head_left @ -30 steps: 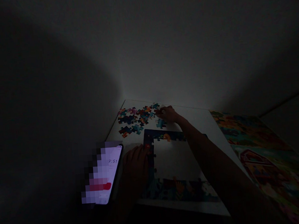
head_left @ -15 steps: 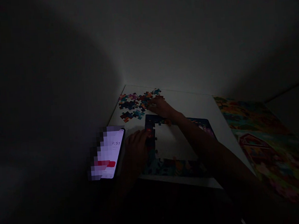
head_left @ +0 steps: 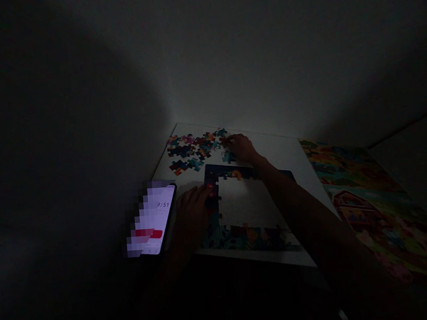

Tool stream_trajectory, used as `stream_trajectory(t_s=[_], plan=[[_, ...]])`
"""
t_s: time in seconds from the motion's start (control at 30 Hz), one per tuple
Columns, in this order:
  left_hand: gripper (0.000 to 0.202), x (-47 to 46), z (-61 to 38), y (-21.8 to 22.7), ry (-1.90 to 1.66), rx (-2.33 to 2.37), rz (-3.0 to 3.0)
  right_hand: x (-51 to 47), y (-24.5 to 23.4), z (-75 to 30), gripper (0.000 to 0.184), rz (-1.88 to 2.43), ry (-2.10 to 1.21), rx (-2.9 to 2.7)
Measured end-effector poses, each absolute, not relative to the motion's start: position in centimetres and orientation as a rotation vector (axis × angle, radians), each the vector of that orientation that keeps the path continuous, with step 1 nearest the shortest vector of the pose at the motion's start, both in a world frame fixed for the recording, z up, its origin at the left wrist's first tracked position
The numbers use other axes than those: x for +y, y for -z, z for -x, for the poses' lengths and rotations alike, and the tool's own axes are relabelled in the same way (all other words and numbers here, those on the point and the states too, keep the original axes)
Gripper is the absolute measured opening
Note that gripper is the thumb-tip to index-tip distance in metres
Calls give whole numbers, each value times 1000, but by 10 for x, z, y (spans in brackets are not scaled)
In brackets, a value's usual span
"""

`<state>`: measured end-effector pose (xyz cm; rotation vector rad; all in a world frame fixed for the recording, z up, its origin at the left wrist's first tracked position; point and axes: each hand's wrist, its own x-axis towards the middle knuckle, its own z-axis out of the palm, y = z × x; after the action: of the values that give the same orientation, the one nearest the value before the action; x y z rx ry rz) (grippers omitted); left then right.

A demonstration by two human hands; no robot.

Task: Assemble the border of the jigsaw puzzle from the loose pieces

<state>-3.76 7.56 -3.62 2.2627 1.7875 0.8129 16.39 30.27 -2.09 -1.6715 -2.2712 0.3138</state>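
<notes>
In the dim light a partly assembled jigsaw puzzle (head_left: 213,218) lies on the white table, its dark picture border around a bare middle. My left hand (head_left: 192,205) rests at the border's left edge, fingers laid out flat and fingertips on it. Beyond the puzzle, my right hand (head_left: 241,147) is at the right side of a heap of loose puzzle pieces (head_left: 183,150). Its fingers are bent together on a brownish puzzle piece (head_left: 224,140). A teal puzzle piece (head_left: 228,157) lies just under that hand. My right forearm covers the puzzle's right side.
A lit phone (head_left: 159,217) showing digits and a red bar stands left of my left hand. Colourful picture sheets (head_left: 363,208) lie to the right. Walls (head_left: 230,81) rise behind the white table (head_left: 271,146) and on its left.
My right hand has moved a little to the right over the loose pieces, uncovering some of them, and a teal piece now shows beneath it. My left hand stays on the border.
</notes>
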Motion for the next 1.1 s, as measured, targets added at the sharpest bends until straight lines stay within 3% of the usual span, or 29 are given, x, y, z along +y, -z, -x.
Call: stream_trajectory(t_s=[0.33,0.57,0.73,1.1], plan=[[48,75,38,34,-807,1780,-2258,326,25,-184,35,1599,-316,-2360],[48,75,38,35,-811,1771,-2261,339,32,-186,33,1555,-566,-2236],[48,75,36,35,-801,1797,-2231,341,42,-186,42,1548,-684,-2037],[52,73,39,45,-855,1772,-2285,349,44,-199,29,1450,-1037,-1653]])
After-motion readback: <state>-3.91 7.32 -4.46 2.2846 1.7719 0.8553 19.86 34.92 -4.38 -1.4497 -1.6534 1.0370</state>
